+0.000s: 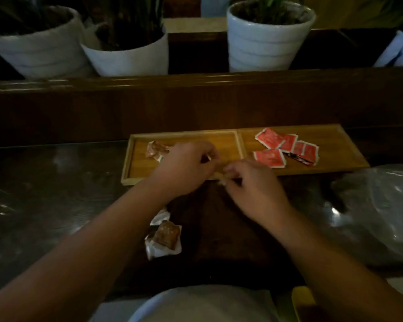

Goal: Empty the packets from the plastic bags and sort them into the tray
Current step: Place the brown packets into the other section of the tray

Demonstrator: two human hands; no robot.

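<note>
A wooden two-compartment tray (335, 133) lies across the dark table. Its right compartment holds several red packets (271, 158); its left compartment holds a brown packet (155, 149). My left hand (184, 166) hovers over the left compartment's front edge with fingers pinched. My right hand (254, 184) meets it at the tray's front rim, fingers closed on something small and pale that is mostly hidden. More brown packets (164, 238) lie loose on the table under my left forearm. A clear plastic bag (382, 212) is crumpled at the right.
Three white plant pots (265, 43) stand on a raised wooden ledge (196, 84) behind the tray. A glossy table surface (44, 182) stretches to the left. A yellow object (303, 300) shows at the bottom edge beside my white shirt.
</note>
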